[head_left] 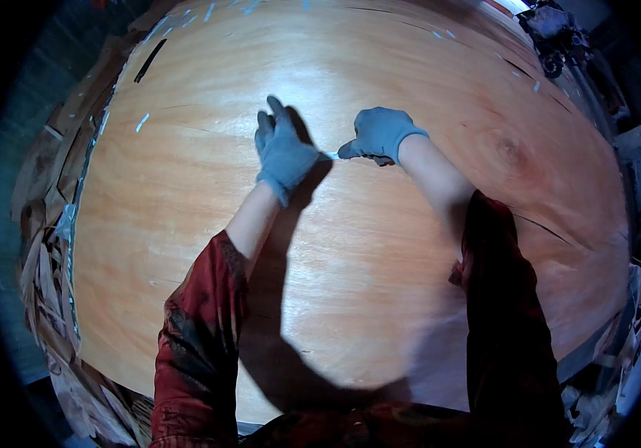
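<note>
A large sheet of wood veneer (358, 299) with pale brown grain lies under both of my hands. I wear grey-blue gloves with darker fingertips. My left hand (283, 153) is over the sheet's middle with its fingers stretched out and apart. A short, pale strip of tape (332, 155) shows between its heel and my right hand. My right hand (385, 136) is closed, thumb pointing left, with its fingertips at the right end of that strip. The strip's left end is hidden by my left glove.
Pale blue tape pieces (143, 122) mark the sheet's left part and far edge. At the upper left is a dark slit (150, 60); a long crack (543, 228) runs at the right. Torn veneer scraps (44, 299) pile up along the left edge. Dark machinery (556, 37) stands at the far right.
</note>
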`<state>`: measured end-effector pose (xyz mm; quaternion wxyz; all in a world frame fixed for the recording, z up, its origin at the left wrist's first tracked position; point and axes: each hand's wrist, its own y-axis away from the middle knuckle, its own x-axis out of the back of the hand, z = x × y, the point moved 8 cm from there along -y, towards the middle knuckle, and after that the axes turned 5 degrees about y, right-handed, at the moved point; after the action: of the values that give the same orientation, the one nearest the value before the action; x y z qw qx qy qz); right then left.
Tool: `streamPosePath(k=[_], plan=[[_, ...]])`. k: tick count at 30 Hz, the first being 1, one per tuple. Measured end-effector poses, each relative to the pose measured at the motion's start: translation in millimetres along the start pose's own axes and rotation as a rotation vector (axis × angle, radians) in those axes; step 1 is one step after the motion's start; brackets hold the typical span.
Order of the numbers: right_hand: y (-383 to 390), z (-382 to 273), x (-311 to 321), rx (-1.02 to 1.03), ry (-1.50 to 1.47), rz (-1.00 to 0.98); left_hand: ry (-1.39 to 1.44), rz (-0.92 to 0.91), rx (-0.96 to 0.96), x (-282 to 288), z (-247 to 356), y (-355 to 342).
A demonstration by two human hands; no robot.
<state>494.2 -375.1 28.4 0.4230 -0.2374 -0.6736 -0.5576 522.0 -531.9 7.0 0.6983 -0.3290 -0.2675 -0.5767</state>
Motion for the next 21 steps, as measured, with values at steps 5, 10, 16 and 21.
streamPosePath(k=[5,10,16,21], plan=[[-5.8,-0.3,-5.0,0.082,0.074,0.131,-0.094,0.169,-0.490,-30.4,66.9,-11.1],[28.8,12.4,-20.3,0.138,-0.343,0.069,-0.149,0.070,-0.373,-47.8,65.7,-16.6],[79.7,-17.0,-23.2,0.280,-0.178,0.356,-0.117,0.068,-0.321,-47.9,57.8,-18.4],[75.3,8.9,-16.3,0.097,-0.796,0.245,0.037,-0.022,-0.427,-20.4,30.2,-31.0]])
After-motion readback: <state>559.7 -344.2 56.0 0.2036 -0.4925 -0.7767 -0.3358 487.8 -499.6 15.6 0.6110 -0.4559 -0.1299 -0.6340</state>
